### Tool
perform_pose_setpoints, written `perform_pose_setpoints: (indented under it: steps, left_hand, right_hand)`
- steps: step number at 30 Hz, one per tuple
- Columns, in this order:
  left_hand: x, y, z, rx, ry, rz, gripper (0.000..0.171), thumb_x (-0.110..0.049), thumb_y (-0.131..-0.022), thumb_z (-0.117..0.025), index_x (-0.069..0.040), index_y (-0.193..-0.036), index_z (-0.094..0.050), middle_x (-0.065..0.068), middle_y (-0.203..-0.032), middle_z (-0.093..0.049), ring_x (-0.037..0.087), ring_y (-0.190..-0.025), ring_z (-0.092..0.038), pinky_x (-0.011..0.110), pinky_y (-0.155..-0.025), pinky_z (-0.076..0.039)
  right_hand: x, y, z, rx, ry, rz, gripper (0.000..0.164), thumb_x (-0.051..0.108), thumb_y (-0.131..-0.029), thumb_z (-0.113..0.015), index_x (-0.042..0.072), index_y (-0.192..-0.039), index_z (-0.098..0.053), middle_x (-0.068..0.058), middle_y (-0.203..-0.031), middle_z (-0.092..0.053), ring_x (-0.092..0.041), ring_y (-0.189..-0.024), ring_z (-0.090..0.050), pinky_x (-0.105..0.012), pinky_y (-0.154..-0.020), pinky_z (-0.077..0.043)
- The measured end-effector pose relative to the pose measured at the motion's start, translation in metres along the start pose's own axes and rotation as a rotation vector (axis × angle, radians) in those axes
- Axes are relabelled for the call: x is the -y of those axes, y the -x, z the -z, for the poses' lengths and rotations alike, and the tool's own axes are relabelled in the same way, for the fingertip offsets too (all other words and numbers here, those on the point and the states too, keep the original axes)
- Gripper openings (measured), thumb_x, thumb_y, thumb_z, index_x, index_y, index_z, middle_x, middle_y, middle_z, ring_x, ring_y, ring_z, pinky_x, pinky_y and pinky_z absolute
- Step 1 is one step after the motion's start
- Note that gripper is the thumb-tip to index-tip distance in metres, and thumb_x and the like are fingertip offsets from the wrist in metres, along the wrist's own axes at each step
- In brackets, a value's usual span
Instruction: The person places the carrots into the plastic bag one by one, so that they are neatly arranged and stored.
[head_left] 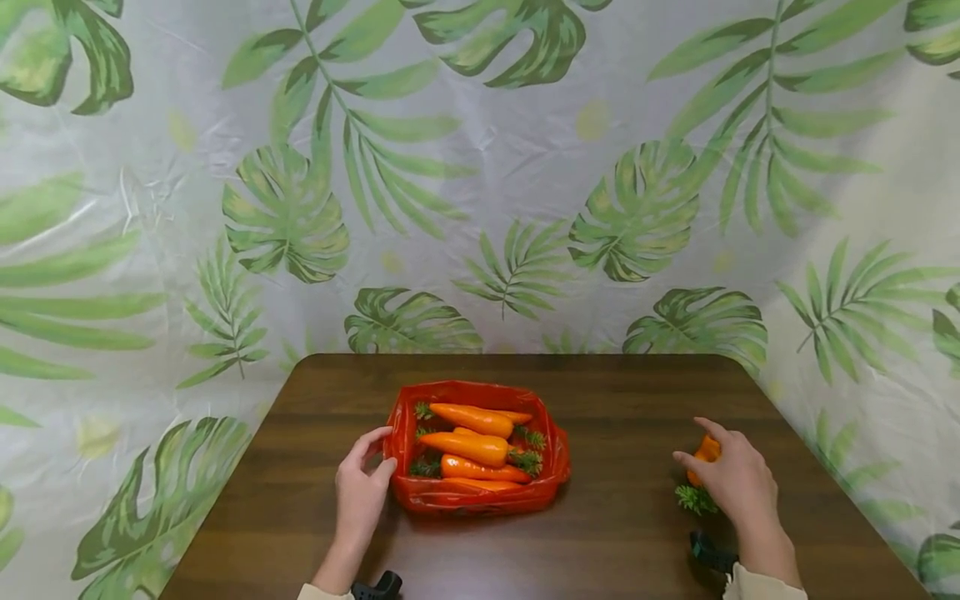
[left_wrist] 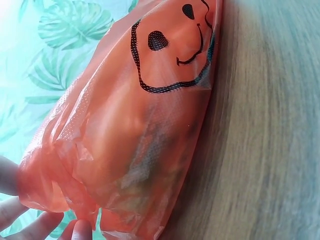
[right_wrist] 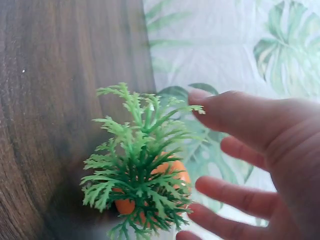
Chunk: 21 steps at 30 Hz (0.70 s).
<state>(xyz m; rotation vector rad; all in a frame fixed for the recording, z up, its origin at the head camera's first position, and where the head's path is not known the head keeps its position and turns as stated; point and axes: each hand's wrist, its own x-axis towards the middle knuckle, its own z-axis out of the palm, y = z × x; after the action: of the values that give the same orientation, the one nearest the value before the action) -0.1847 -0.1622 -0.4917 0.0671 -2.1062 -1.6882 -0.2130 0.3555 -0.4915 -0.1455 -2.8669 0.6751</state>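
A red plastic bag (head_left: 480, 502) stands on the table with its mouth spread wide, and several orange carrots (head_left: 468, 450) with green tops lie inside. My left hand (head_left: 362, 479) holds the bag's left rim between thumb and fingers; in the left wrist view the fingers (left_wrist: 42, 225) are at the bag's gathered edge, and a black face is printed on its side. Over to the right, my right hand (head_left: 738, 479) hovers beside orange carrot pieces with leafy green tops (right_wrist: 142, 165). Its fingers are spread and grip nothing. The hand partly hides the carrots, so their number is unclear.
The dark wooden table (head_left: 600, 533) has rounded far corners. Behind it hangs a pale sheet (head_left: 525, 167) printed with green leaves. Black straps (head_left: 378, 586) are on both wrists.
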Motion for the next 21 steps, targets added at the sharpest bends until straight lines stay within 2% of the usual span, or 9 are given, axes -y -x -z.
perform_pose_setpoints:
  steps: [4, 8, 14, 17, 21]
  left_hand:
    - [-0.013, 0.005, 0.002, 0.01, -0.014, -0.03, 0.037, 0.011, -0.088, -0.063, 0.006, -0.124, -0.065, 0.026, -0.126, -0.063, 0.046, -0.116, -0.059, 0.023, -0.083, -0.055]
    - [-0.015, 0.009, 0.004, 0.008, -0.009, -0.009, 0.037, 0.011, -0.088, -0.063, 0.005, -0.125, -0.065, 0.025, -0.128, -0.063, 0.043, -0.117, -0.059, 0.021, -0.084, -0.055]
    - [-0.012, 0.011, 0.004, 0.005, -0.023, -0.013, 0.036, 0.011, -0.088, -0.064, 0.006, -0.124, -0.065, 0.026, -0.128, -0.063, 0.045, -0.116, -0.059, 0.017, -0.079, -0.053]
    - [-0.009, 0.007, 0.002, -0.006, -0.016, -0.002, 0.038, 0.012, -0.087, -0.065, 0.004, -0.124, -0.066, 0.022, -0.128, -0.064, 0.041, -0.117, -0.061, 0.015, -0.079, -0.052]
    - [0.007, -0.001, -0.001, -0.006, -0.017, 0.001, 0.039, 0.009, -0.088, -0.067, -0.003, -0.125, -0.067, 0.016, -0.129, -0.065, 0.035, -0.118, -0.062, 0.016, -0.081, -0.053]
  right_hand:
    - [-0.004, -0.001, -0.003, 0.038, 0.009, -0.02, 0.088, 0.061, -0.084, -0.072, 0.009, -0.149, -0.045, -0.034, -0.119, -0.054, -0.044, -0.088, -0.059, -0.05, -0.056, -0.05]
    - [-0.01, -0.001, -0.008, 0.053, -0.002, -0.031, 0.086, 0.058, -0.084, -0.073, 0.009, -0.149, -0.045, -0.033, -0.119, -0.053, -0.043, -0.088, -0.059, -0.049, -0.056, -0.05]
    - [-0.015, -0.002, -0.011, 0.054, -0.005, -0.047, 0.086, 0.057, -0.084, -0.074, 0.008, -0.149, -0.045, -0.035, -0.121, -0.051, -0.047, -0.091, -0.058, -0.052, -0.058, -0.05]
    - [-0.016, -0.004, -0.012, 0.036, -0.004, -0.057, 0.084, 0.054, -0.085, -0.075, 0.007, -0.148, -0.046, -0.034, -0.119, -0.05, -0.046, -0.087, -0.059, -0.052, -0.058, -0.05]
    - [-0.015, -0.005, -0.011, 0.011, -0.024, -0.109, 0.082, 0.051, -0.085, -0.075, 0.006, -0.148, -0.048, -0.034, -0.118, -0.047, -0.046, -0.086, -0.057, -0.053, -0.056, -0.05]
